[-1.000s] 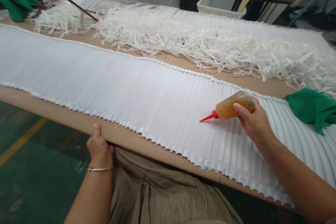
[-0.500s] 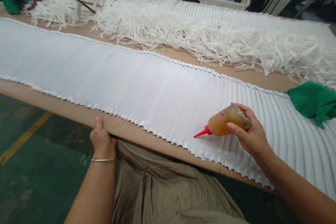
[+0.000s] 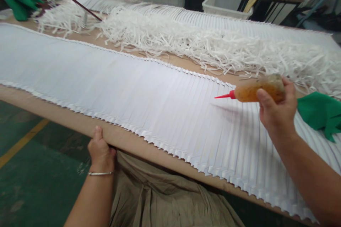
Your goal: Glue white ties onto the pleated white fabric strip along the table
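My right hand [image 3: 279, 113] is closed around a squeeze bottle [image 3: 255, 90] of amber liquid, likely glue by its look. Its red nozzle [image 3: 225, 95] points left, held above a long row of overlapping white paper sheets [image 3: 149, 95]. The bottle is tilted nearly level, and its shadow falls on the sheets. My left hand [image 3: 101, 152], with a bracelet at the wrist, grips the near edge of the table [image 3: 125, 140]. Its thumb lies on top; the other fingers are mostly hidden below the edge.
A heap of thin white strips [image 3: 173, 39] runs along the table's middle. Behind it lies another row of layered sheets [image 3: 213, 19]. A green cloth [image 3: 319, 111] rests at the right, another green cloth [image 3: 21, 3] far left. A dark red stick [image 3: 82, 6] leans over the strips. Plastic bins [image 3: 226, 3] stand beyond.
My right hand has lifted the bottle away from the near edge of the sheets, up and to the right. My left hand stays on the table edge. The view has tilted slightly.
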A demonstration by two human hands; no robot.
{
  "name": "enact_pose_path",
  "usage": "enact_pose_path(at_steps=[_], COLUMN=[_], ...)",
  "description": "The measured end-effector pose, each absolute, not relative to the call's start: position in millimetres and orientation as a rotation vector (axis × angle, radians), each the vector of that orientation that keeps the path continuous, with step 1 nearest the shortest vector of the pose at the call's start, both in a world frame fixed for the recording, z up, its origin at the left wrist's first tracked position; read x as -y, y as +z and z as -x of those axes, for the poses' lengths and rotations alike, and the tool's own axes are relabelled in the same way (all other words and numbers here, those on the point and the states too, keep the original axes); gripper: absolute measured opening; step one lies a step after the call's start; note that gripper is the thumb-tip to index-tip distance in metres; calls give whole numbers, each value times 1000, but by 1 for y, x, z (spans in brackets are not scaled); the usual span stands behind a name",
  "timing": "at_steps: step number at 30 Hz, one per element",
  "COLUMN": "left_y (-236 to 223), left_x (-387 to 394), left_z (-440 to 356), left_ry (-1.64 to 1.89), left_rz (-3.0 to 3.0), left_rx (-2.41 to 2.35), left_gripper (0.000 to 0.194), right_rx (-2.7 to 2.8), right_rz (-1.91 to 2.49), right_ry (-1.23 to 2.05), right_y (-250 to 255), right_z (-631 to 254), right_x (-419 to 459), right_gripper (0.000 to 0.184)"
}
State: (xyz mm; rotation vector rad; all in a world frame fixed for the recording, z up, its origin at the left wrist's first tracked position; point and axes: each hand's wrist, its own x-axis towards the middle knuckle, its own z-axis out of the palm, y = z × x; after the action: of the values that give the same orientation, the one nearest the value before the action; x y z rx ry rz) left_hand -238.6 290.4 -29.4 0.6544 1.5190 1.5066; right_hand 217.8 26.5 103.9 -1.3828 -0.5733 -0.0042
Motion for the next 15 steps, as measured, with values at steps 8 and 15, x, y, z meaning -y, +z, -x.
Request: enact_pose_path(at_steps=[8, 15], left_y=[-27, -31], left_x=[-290, -290], left_z=[240, 244], left_ry=[1492, 1481], left_rz=[-644, -664], left_rx=[-1551, -1563], left_gripper=[27, 29], right_rx=[335, 416], right_rz=[1271, 1362], right_ry=[364, 320], right_y=[83, 74], right_z=[-288, -302], right_x=[-96, -115], right_gripper=[47, 47])
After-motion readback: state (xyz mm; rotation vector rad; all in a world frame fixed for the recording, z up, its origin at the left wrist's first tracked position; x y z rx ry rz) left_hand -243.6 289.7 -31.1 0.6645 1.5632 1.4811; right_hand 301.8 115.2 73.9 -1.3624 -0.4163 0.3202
